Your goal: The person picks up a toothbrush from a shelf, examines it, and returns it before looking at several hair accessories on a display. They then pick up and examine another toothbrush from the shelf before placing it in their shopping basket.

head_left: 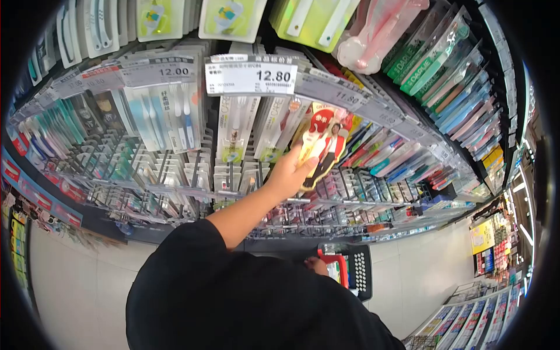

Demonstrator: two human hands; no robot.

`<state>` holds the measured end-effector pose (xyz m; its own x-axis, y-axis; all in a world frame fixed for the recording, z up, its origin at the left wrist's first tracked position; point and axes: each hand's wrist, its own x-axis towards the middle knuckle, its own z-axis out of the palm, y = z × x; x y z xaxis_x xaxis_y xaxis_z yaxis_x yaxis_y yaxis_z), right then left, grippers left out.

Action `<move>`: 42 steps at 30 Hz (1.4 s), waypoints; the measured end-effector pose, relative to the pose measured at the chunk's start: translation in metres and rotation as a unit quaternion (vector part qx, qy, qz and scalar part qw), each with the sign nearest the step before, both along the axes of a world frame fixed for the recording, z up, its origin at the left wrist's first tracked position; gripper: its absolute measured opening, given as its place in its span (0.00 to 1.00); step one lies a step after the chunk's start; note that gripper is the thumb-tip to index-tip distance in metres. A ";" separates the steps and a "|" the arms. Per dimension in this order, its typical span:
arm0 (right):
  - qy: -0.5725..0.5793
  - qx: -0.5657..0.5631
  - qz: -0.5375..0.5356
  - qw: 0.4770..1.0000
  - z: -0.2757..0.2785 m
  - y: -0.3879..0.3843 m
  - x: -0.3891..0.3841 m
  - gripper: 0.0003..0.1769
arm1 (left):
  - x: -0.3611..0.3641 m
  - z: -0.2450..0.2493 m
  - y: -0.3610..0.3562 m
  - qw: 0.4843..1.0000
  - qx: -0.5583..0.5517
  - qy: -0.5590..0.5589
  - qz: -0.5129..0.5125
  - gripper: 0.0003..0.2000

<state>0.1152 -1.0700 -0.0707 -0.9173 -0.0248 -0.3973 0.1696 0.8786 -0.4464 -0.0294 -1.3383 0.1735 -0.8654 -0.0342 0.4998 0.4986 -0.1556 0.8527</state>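
toothbrush pack (322, 140), red and yellow, hung among the pegged rows of a shop's display rack (175, 175), just below a price tag (252, 74) reading 12.80. it lay up and ahead of the person, its long axis near upright and leaning a little to the right. the left hand (286, 175), reached out on a bare forearm from a black sleeve (198, 280), was by far the nearer of the two hands. it gripped the pack's lower left edge, with the thumb (304, 167) pressed across the front and the other fingers hidden behind the card. the right hand (317, 266) sat low and close to the body, well apart from the rack. only a small part of it showed past the sleeve, and it appeared clenched on the red basket handle (337, 263) of a black shopping basket (360, 274). more packaged toothbrushes filled the hooks on every side, above a pale tiled floor (76, 286).
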 end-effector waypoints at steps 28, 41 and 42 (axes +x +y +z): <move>-0.137 -0.439 -0.077 0.885 0.106 0.026 0.038 0.27 | 0.102 -0.051 0.102 0.925 -0.318 0.111 -0.173 0.15; -0.169 -0.721 -0.086 0.667 0.135 0.177 0.120 0.20 | 0.105 -0.128 0.239 0.832 -0.431 0.081 -0.340 0.09; -0.124 -0.731 -0.165 0.650 0.113 0.186 0.120 0.20 | 0.106 -0.138 0.248 0.832 -0.432 0.070 -0.340 0.09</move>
